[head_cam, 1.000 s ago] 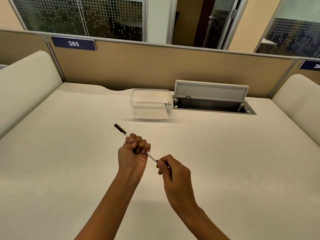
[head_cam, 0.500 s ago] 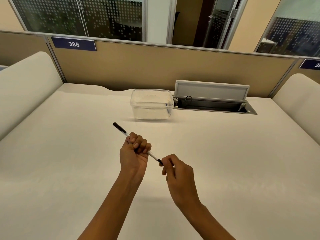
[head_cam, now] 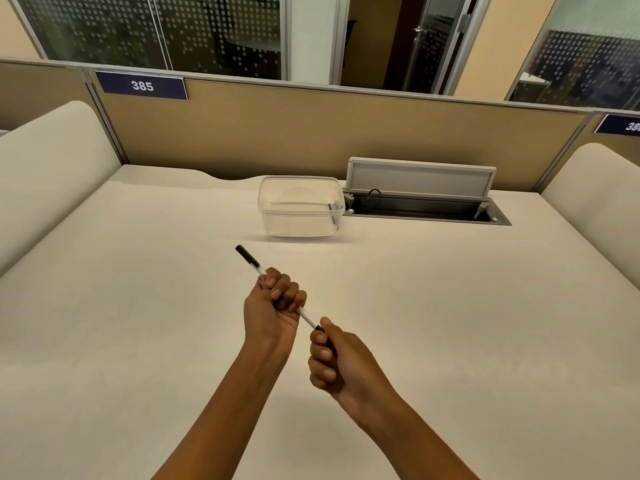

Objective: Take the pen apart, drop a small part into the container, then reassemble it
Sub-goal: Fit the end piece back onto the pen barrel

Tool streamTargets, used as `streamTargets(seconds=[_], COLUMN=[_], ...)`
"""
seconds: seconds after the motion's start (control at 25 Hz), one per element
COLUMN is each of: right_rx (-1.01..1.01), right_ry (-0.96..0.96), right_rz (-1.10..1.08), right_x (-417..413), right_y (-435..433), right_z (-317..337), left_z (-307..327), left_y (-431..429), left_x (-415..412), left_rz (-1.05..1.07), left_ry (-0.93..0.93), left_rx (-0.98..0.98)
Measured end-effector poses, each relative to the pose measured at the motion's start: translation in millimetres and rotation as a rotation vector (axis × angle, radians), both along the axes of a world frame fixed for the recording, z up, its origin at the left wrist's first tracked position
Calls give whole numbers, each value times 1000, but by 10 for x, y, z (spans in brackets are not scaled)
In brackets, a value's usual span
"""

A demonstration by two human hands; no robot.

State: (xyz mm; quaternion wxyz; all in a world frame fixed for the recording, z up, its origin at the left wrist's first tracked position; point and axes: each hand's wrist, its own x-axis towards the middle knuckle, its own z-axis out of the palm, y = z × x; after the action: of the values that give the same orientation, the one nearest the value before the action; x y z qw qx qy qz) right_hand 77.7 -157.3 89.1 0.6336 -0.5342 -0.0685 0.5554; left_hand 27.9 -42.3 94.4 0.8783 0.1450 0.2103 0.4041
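Note:
A thin white pen (head_cam: 306, 315) with black ends is held slanted above the desk. My left hand (head_cam: 272, 308) is fisted around the middle of its barrel, and the black far end (head_cam: 246, 255) sticks out up and to the left. My right hand (head_cam: 334, 358) is closed on the pen's black near end, which is mostly hidden in the fingers. A clear plastic container (head_cam: 300, 206) stands farther back on the desk, apart from both hands; a small dark item shows against its right wall.
The cream desk (head_cam: 138, 323) is bounded by a tan partition (head_cam: 311, 133) at the back and rounded cream side panels. An open cable hatch with a raised grey lid (head_cam: 420, 180) lies right of the container.
My right hand has closed more fully over the pen's near end, from a fingertip pinch to a fuller grip. My left hand and the pen have stayed nearly in place.

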Motion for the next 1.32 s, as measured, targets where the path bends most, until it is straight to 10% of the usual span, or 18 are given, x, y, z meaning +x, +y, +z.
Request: streamTargets(seconds=[0.2,0.4,0.48,0.6,0.68,0.88,1.04,1.16,1.32], right_rx=[-42,12,57,123,114,-43,2,-6,121], right_ry=[-1121,-1564,-1171,12,287,-995,-1459,-1154,268], right_rz=[-43,-10,-32,-49,-38,-31,-7,14,60], right_x=[-10,-26,-52,-40,-22,-9,2,-87,-71], right_y=[-78,-75,-46,0,0,-107,-120,-85,-71], right_z=[-153,-189,-95,49,74,-44,-145,-67,84], left_z=[26,72,89,115,113,102,117,136,168], left_y=[76,30,44,40,6,-11,-28,-38,-58], left_x=[-11,7,-3,-10,-12,-30,-19,-31,-65], left_rz=[49,7,4,7,10,58,62,57,32], left_ry=[0,-47,-78,-106,-69,-20,-25,-30,-45], left_rx=[-8,-47,-52,-35,15,78,26,6,10])
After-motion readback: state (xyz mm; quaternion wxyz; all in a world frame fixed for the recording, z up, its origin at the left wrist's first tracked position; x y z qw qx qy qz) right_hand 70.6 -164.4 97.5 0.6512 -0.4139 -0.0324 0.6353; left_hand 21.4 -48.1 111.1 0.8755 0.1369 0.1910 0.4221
